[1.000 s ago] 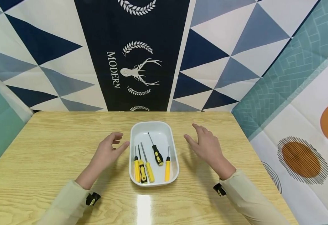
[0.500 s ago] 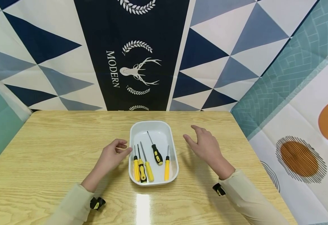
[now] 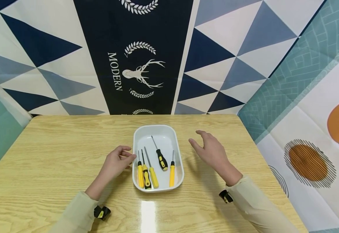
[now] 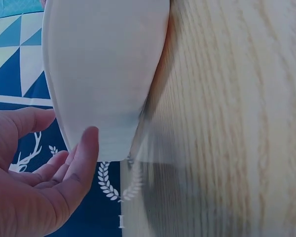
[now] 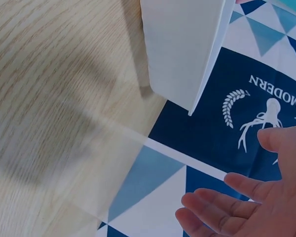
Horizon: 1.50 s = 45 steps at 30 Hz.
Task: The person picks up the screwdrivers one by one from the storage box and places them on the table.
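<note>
Head view showed a white tray (image 3: 168, 148) on the wooden surface (image 3: 70, 152), between the two hands, with five screwdrivers (image 3: 153, 178) lying inside it. The left grip (image 3: 114, 164) was beside the left long wall, with thumb and fingers parted a little; its thumb was at the rim, but I could not tell whether it pressed there. The right grip (image 3: 213, 152) was wide, held nothing and stood apart from the opposite wall. The step in hand was, in my judgement, the taking of the tray by both its sides. For this, it was advisable to bring the right palm to its wall before any lifting (one hand alone would probably tilt the tray) and to place both thumbs at equal height. A level tray was important, because the screwdrivers could slide, especially the black-handled one in the middle.
</note>
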Tool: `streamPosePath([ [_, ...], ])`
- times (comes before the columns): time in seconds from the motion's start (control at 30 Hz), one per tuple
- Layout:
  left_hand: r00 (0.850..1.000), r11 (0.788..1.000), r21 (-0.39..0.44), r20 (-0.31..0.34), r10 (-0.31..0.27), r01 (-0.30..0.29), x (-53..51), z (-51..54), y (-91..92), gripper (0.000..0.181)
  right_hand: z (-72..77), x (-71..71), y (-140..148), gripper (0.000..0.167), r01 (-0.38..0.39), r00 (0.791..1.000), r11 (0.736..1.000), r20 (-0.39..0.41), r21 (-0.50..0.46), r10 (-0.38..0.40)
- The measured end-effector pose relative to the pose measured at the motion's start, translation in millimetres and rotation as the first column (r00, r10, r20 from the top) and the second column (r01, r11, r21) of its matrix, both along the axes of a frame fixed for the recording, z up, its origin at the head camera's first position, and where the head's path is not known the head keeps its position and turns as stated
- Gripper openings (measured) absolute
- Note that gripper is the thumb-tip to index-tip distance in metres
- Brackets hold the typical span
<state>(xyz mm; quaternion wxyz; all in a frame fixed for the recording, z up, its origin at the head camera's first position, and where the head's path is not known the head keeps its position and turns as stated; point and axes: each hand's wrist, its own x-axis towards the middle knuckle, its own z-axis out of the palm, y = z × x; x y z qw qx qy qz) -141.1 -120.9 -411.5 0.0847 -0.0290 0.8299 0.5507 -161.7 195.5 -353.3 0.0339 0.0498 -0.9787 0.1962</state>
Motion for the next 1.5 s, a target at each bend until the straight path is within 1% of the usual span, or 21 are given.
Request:
streamPosePath([
  [0.1,1.000,0.999,0.034,0.008,-0.001,0.001,-0.6,-2.3,0.6,0.045,-0.6,0.7,0.9,0.060,-0.008,1.000,1.000,0.008,-0.023,0.008],
  [0.2,1.000,0.999,0.049,0.010,-0.001,0.000,-1.1,-3.3,1.4,0.044,-0.8,0.6,1.3,0.060,-0.014,1.000,0.999,0.020,-0.050,0.015],
  [0.53,0.999,0.998,0.057,0.034,0.019,-0.021,-1.9,-2.5,4.5,0.042,-2.2,1.5,-0.1,0.057,-0.021,0.998,0.995,0.062,-0.100,0.027],
  [0.67,0.999,0.997,0.076,0.044,0.021,-0.024,-1.3,-1.7,5.4,0.042,-2.5,2.7,-1.9,0.055,-0.030,0.997,0.994,0.062,-0.103,0.037],
  [0.87,0.998,0.995,0.095,0.061,0.022,-0.028,-3.3,-2.4,6.1,0.042,-0.9,4.4,-5.2,0.054,-0.039,0.997,0.994,0.065,-0.101,0.045],
  [1.03,0.997,0.995,0.093,0.077,0.027,-0.034,-2.9,-2.2,6.2,0.042,-0.5,4.7,-8.4,0.052,-0.044,0.996,0.993,0.069,-0.108,0.052],
  [1.27,0.994,0.994,0.095,0.097,0.046,-0.055,-3.6,-5.0,6.8,0.040,-1.2,5.5,-12.7,0.050,-0.048,0.995,0.992,0.081,-0.113,0.057],
  [1.5,0.994,0.995,0.086,0.097,0.045,-0.054,-4.1,-5.0,6.1,0.040,-1.2,7.3,-17.2,0.048,-0.073,0.994,0.991,0.078,-0.115,0.082],
])
